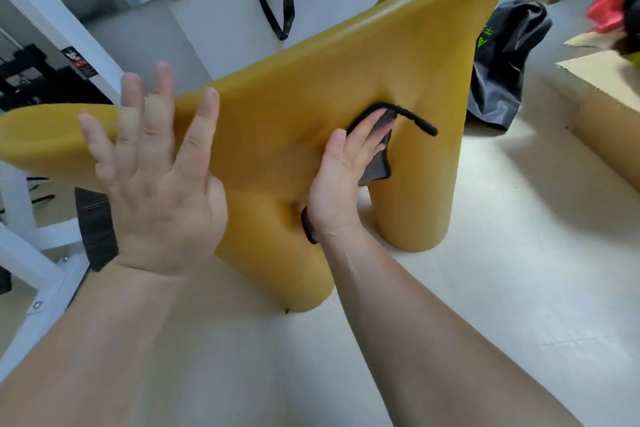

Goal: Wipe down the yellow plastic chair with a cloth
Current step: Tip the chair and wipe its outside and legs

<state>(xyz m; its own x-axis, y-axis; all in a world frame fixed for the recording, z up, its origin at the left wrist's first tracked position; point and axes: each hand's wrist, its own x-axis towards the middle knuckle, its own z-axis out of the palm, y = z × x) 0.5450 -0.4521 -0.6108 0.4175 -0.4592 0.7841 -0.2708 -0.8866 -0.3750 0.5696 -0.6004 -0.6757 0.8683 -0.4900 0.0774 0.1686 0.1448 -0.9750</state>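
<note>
Yellow chair (pixel 311 87): one; cloth (pixel 378 166): one

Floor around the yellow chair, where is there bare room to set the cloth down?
Bare floor lies right of the chair leg, bordered by the cardboard box and black bag. Another bare strip runs between the forearms. Left is crowded: the white frame stands close beside the yellow chair.

The yellow chair (pixel 311 87) looks smooth, matt plastic; the cloth (pixel 379 163) is thin dark-grey fabric with black-stitched edges.
</note>
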